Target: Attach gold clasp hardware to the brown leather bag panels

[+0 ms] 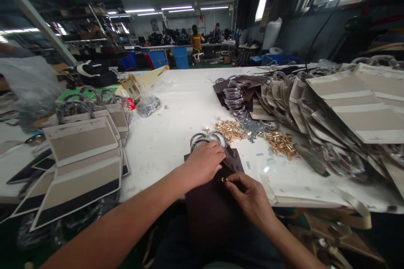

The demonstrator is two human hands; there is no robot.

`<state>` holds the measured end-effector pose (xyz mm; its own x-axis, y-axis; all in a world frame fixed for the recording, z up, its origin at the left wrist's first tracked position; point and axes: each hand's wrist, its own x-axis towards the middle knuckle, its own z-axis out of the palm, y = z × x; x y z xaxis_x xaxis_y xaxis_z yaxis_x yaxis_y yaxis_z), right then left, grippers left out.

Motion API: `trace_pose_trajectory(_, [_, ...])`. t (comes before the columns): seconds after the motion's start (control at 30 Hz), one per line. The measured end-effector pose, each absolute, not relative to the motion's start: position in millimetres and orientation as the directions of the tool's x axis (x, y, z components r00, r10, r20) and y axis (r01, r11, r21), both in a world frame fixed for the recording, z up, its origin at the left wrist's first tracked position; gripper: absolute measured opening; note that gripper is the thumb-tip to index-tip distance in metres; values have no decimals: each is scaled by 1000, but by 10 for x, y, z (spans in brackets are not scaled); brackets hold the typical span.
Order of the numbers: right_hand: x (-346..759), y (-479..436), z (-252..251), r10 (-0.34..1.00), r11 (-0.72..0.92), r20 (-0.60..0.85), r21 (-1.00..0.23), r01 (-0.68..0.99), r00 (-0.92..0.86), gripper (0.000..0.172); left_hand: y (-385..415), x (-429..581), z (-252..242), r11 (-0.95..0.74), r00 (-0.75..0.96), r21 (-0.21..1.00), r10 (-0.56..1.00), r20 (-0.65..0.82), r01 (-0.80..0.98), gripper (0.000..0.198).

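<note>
A dark brown bag panel (206,201) hangs over the table's front edge, its upper part on the white top. Plastic-wrapped handles (217,136) stick out at its far end. My left hand (205,162) lies across the panel just below these handles, fingers bent and closed on it. Between the thumb and fingertips of my right hand (251,195) is a small gold metal fitting (223,180), held over the panel right of my left hand. Loose gold fittings lie in one pile (232,129) beyond the panel and another pile (280,143) to the right.
Beige-lined bag panels are stacked at left (85,143) and right (350,101). More brown panels (236,92) with wrapped handles lie farther back. Small grey metal plates (252,128) are scattered between the gold piles. Another person (196,42) stands in the background.
</note>
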<state>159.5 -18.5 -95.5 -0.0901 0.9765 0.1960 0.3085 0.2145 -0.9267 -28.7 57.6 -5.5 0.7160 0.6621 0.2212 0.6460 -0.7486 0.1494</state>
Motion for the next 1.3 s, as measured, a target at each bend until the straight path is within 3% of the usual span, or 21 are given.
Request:
trace_pose_trajectory(0.07, [1541, -162, -999, 959, 283, 268, -916, 285, -91, 22, 705, -229, -65, -777, 762, 86, 629, 157, 624, 6])
trace_pose_trajectory(0.13, [1500, -145, -1023, 931, 365, 352, -889, 278, -97, 19, 754, -156, -37, -801, 787, 59, 597, 154, 596, 5])
trace_pose_trajectory(0.3, [1386, -121, -1070, 873, 488, 465, -829, 275, -148, 18, 688, 56, 109, -773, 769, 148, 632, 93, 617, 10])
trace_pose_trajectory(0.37, [1340, -118, -1092, 867, 498, 474, -824, 268, -154, 20, 677, 115, 126, -693, 700, 275, 709, 88, 667, 13])
trace_pose_trajectory(0.43, [1311, -118, -1105, 880, 474, 462, -836, 277, -109, 19, 693, 135, 112, -570, 616, 507, 782, 93, 647, 19])
trace_pose_trajectory(0.53, [1318, -115, -1088, 915, 376, 402, -881, 286, 36, 17, 708, 89, 50, -361, 513, 844, 849, 123, 395, 37])
trace_pose_trajectory(0.6, [1358, -100, -1065, 932, 303, 342, -917, 261, 118, 18, 669, 13, -18, -306, 429, 919, 885, 180, 247, 43])
trace_pose_trajectory(0.7, [1460, -41, -1059, 933, 242, 289, -944, 224, 212, 21, 538, -140, -162, -357, 326, 848, 916, 235, 392, 30])
trace_pose_trajectory(0.8, [1586, 39, -1095, 896, 221, 308, -934, 280, 320, 24, 404, -266, -328, -446, 375, 543, 894, 244, 711, 24])
trace_pose_trajectory(0.9, [1679, 74, -1100, 864, 259, 392, -884, 389, 315, 24, 351, -292, -446, -466, 428, 319, 884, 185, 825, 37])
trace_pose_trajectory(1.0, [1710, 29, -1026, 875, 279, 417, -850, 446, 246, 24, 367, -244, -484, -420, 399, 303, 907, 134, 855, 43])
trace_pose_trajectory(1.17, [1707, -108, -888, 935, 187, 309, -846, 499, 173, 21, 388, -205, -482, -344, 346, 410, 936, 73, 845, 54])
trace_pose_trajectory(1.3, [1730, -175, -889, 950, 171, 287, -808, 564, 123, 20, 376, -227, -472, -350, 359, 446, 931, 68, 824, 47])
